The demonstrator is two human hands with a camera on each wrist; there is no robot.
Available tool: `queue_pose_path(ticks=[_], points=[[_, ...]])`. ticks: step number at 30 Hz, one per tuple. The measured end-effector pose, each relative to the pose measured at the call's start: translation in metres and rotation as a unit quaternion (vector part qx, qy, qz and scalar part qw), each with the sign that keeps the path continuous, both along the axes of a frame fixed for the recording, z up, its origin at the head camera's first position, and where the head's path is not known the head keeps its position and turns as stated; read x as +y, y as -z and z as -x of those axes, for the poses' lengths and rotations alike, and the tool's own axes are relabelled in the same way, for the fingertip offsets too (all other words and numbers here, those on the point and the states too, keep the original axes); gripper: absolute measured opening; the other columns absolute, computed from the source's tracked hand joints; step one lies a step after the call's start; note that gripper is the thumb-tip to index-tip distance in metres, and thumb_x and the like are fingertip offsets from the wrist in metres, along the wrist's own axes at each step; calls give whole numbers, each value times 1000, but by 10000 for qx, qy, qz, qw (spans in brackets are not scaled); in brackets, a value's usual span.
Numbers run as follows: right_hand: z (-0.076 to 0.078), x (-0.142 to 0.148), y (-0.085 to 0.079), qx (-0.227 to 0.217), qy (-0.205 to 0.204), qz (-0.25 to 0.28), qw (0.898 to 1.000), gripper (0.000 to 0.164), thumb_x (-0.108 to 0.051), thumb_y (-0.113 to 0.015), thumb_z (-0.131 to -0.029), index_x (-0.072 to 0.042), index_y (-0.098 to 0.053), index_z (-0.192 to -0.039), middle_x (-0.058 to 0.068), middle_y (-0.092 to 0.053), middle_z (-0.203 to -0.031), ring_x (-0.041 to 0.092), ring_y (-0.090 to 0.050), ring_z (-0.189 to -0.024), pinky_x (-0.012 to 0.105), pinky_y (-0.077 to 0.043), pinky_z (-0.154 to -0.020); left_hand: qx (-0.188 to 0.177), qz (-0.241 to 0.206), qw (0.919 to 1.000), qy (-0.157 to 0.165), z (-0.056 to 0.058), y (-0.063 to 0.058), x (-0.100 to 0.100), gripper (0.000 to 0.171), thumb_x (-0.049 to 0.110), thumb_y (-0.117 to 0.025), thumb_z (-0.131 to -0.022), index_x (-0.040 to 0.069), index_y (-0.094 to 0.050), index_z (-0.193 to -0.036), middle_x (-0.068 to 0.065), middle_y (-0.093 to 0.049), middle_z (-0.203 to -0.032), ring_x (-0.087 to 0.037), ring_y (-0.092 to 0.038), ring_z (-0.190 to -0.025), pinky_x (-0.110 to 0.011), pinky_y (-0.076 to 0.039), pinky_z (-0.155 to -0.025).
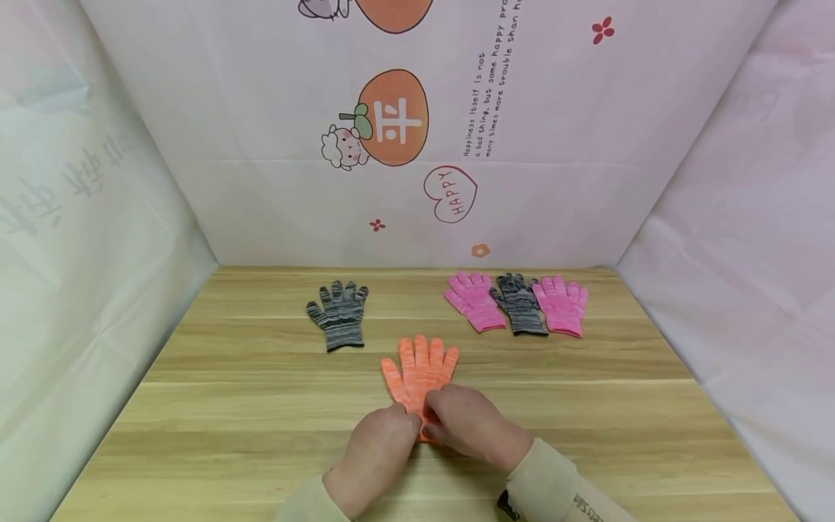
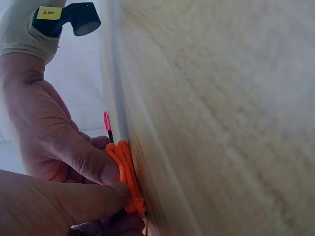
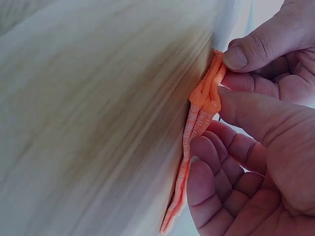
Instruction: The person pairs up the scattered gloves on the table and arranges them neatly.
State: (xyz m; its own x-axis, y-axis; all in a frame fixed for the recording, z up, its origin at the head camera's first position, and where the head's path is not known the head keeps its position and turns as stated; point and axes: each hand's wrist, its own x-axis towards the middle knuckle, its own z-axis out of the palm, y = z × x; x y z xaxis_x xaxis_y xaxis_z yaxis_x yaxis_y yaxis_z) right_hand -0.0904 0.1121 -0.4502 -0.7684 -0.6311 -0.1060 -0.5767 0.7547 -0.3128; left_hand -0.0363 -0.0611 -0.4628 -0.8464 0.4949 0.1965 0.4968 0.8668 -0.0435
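Observation:
An orange knit glove (image 1: 424, 370) lies palm-down flat on the table, its fingers spread toward the back wall. My left hand (image 1: 380, 441) pinches the near cuff edge between thumb and fingers. Beside it, my right hand (image 1: 471, 426) also grips the cuff, thumb on the fabric and fingers curled. Seen edge-on in the right wrist view, the orange cuff (image 3: 209, 93) shows thick doubled folds between the two thumbs. The left wrist view shows these folds (image 2: 126, 169) close against the tabletop. Both hands hide part of the glove's lower end.
On the wooden table (image 1: 228, 406), a grey striped glove (image 1: 342, 319) lies at back left. At back right, a pink glove (image 1: 476, 301), another grey glove (image 1: 520, 304) and a second pink glove (image 1: 562, 306) lie side by side, overlapping. White printed sheets (image 1: 274, 210) wall the sides and back.

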Motion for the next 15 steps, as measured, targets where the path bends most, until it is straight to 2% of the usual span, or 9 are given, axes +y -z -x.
queue_pose_path(ticks=[5, 9, 15], points=[[1, -2, 0, -92, 38, -101, 9999, 19, -24, -79, -91, -18, -63, -84, -7, -55, -72, 8, -49, -64, 29, -46, -61, -320, -170, 9993, -75, 2, -3, -1, 19, 17, -79, -87, 20, -67, -73, 6, -54, -62, -7, -51, -55, -25, -41, -48], [1, -2, -2, -134, 76, -87, 9998, 18, -24, -79, -91, -18, -63, -84, -7, -55, -72, 9, -50, -64, 30, -46, -61, -572, -488, 9970, -154, 3, -8, -4, 21, 22, -79, -89, 20, -67, -72, 7, -53, -61, -7, -50, -54, -26, -40, -48], [0, -2, -3, -179, 97, -61, 9998, 18, -23, -77, -92, -18, -62, -83, -8, -53, -70, 9, -47, -63, 29, -44, -60, -733, -943, 9926, -216, 8, -12, -15, 25, 23, -81, -87, 20, -63, -71, 9, -50, -61, -6, -46, -53, -25, -37, -49]])
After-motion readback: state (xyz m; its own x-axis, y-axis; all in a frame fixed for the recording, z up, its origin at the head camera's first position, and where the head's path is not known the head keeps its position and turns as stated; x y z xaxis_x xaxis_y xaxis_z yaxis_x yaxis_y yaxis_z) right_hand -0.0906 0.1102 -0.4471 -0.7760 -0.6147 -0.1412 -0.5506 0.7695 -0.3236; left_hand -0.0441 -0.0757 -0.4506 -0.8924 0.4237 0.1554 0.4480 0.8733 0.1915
